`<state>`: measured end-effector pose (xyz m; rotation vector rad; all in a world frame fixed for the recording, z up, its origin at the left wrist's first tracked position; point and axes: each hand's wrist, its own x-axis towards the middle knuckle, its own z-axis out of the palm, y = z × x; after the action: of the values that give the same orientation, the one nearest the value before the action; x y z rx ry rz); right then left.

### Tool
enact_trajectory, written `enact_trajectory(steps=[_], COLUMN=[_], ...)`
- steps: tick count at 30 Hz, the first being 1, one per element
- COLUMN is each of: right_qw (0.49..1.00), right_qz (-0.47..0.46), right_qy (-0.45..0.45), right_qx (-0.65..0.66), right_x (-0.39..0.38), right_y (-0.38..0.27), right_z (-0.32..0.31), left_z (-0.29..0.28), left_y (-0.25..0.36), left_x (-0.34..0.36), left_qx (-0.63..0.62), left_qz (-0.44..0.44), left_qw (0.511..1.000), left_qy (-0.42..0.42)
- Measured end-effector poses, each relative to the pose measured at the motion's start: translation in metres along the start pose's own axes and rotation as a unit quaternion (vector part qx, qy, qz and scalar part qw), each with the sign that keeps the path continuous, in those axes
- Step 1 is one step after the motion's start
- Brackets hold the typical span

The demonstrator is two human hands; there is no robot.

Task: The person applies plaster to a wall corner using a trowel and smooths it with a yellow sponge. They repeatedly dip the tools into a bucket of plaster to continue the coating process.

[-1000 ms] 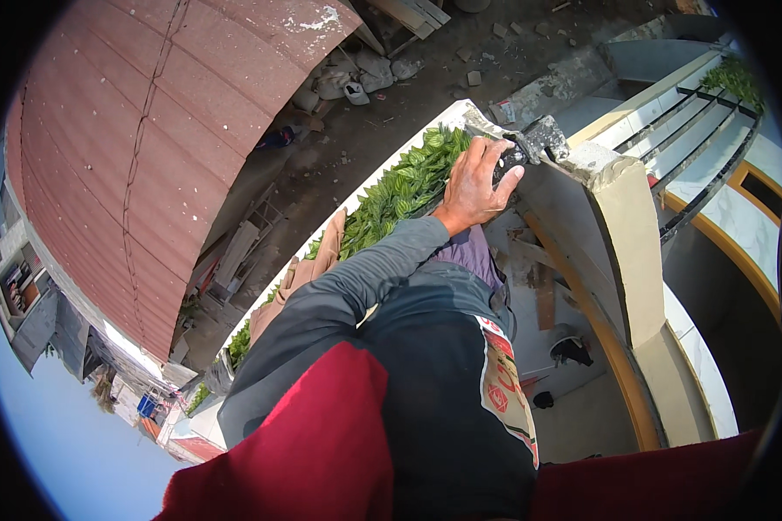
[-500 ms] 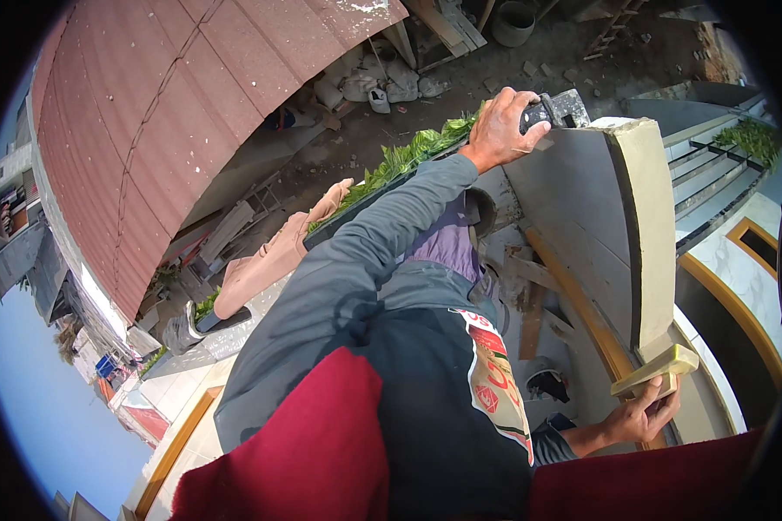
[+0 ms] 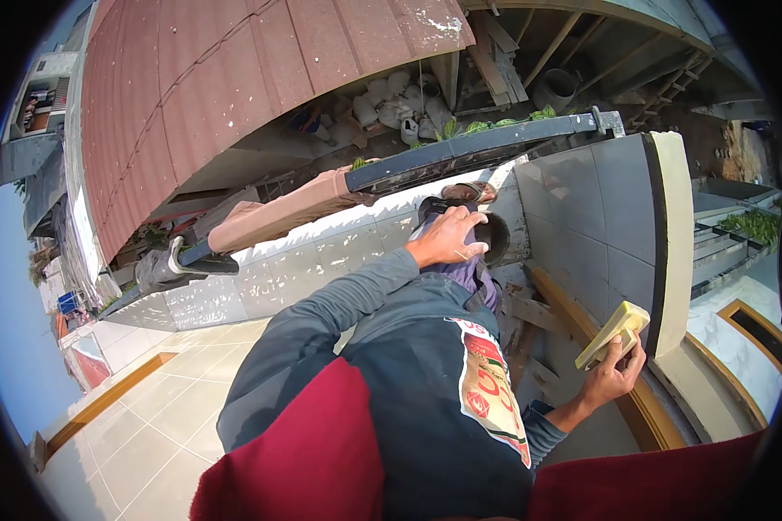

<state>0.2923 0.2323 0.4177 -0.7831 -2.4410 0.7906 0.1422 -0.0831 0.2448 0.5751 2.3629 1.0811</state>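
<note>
gripping a yellow block at the lower right of the frame, the right hand appears to be carrying it; the left hand, near centre, is loosely spread, seemingly empty. the next move likely calls for a firm hold.

I can see a pale yellow, block-like tool, straight-edged and flat-faced, its longer side slanting away forward and to the right, held in the fingers of the person's right hand, near the wall's cream edge.
</note>
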Motion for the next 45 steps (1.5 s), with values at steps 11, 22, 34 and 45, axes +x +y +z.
enact_trajectory(steps=[11, 22, 34, 45], right_qw=[1.0, 0.999, 1.0, 1.0], right_qz=[-0.02, -0.026, -0.016, 0.027], right_qy=[0.006, -0.001, -0.006, -0.003], right_qx=[-0.013, -0.02, -0.02, 0.005], right_x=[-0.026, -0.034, -0.03, -0.015], right_y=[0.012, 0.015, 0.01, -0.018], right_z=[-0.002, 0.005, 0.012, 0.024], left_z=[0.038, 0.037, 0.022, -0.049], left_y=[-0.032, -0.032, -0.037, 0.003], left_x=[-0.043, -0.048, -0.038, -0.021], left_qx=[0.054, 0.072, 0.064, -0.042], left_qz=[-0.086, -0.069, -0.069, -0.004], left_qw=[0.979, 0.981, 0.977, 0.991], left_qy=[-0.174, -0.165, -0.19, -0.127])
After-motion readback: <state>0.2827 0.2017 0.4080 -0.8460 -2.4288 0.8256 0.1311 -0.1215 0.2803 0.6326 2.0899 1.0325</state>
